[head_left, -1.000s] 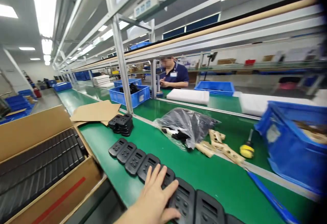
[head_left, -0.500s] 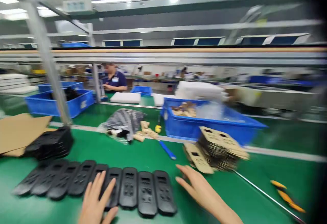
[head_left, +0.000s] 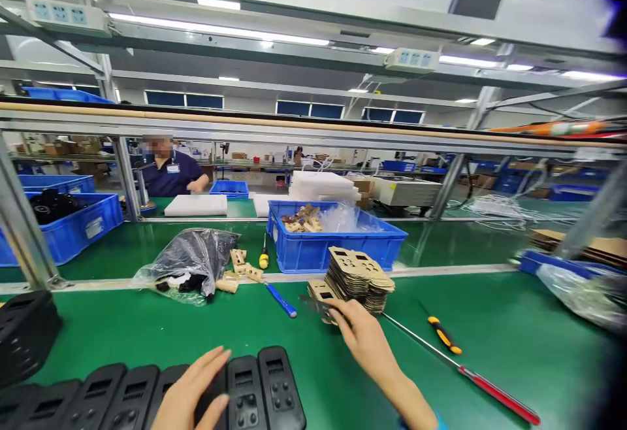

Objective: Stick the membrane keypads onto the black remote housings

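My left hand [head_left: 196, 387] hovers over or rests on the row of black plastic housings; its fingers are stretched and it holds nothing. A black housing [head_left: 281, 387] with a small window and round buttons or bumps ends the row on the right. My right hand [head_left: 365, 338] pinches a thin, dark, blurred sheet with cut-outs [head_left: 318, 307]. Just behind that sheet is a stack of beige cut-out sheets [head_left: 357, 280], with a smaller pile [head_left: 321, 288] at its left, partly hidden by the hand.
A blue knife-like tool [head_left: 281, 299], a yellow screwdriver [head_left: 264, 259] and beige moulded pieces [head_left: 240, 261] lie beside a plastic bag [head_left: 196, 260]. A blue bin [head_left: 337, 250] stands behind. On the right lie a red-handled rod [head_left: 499, 394] and an orange-black tool [head_left: 445, 335]. A co-worker [head_left: 171, 172] sits opposite.
The view has swung to the right. My right hand has gone from beside the housings to the beige piles and now grips a thin sheet. My left hand stays over the housings.
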`<control>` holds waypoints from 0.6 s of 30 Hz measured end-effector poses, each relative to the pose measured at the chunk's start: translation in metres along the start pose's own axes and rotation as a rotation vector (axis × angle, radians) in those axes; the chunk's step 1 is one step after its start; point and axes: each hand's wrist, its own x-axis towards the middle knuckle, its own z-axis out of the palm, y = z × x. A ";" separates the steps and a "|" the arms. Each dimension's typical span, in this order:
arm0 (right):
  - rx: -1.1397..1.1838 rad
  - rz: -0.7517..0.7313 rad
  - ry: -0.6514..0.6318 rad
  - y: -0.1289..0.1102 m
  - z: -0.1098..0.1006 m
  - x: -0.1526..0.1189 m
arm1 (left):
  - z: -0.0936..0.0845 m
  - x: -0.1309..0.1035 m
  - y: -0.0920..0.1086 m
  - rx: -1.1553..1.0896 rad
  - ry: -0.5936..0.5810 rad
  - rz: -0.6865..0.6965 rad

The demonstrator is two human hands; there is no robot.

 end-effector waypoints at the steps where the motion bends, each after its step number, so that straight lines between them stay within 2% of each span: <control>1: 0.068 -0.025 -0.014 -0.008 -0.001 0.002 | 0.001 0.012 0.012 -0.125 -0.018 -0.081; 4: 0.394 -0.078 -0.156 -0.036 0.001 0.009 | 0.009 0.045 0.041 -0.606 -0.072 -0.296; 7: 0.697 -0.064 -0.322 -0.054 0.012 0.012 | 0.021 0.064 0.050 -0.912 -0.122 -0.431; 8: 0.704 -0.075 -0.326 -0.056 0.017 0.012 | 0.024 0.065 0.049 -0.953 -0.121 -0.469; 10: 0.583 -0.168 -0.250 -0.056 0.026 0.011 | 0.029 0.065 0.044 -0.994 -0.095 -0.541; 12: 0.387 -0.359 -0.152 -0.052 0.035 0.008 | 0.031 0.061 0.042 -1.024 -0.072 -0.597; 14: 0.288 -0.546 -0.130 -0.049 0.041 0.004 | 0.032 0.059 0.043 -1.065 -0.089 -0.621; 16: 0.334 -0.634 -0.160 -0.049 0.044 -0.001 | 0.034 0.059 0.048 -1.136 -0.122 -0.625; 18: 0.434 -0.637 -0.198 -0.051 0.045 -0.005 | 0.037 0.059 0.054 -1.242 -0.142 -0.622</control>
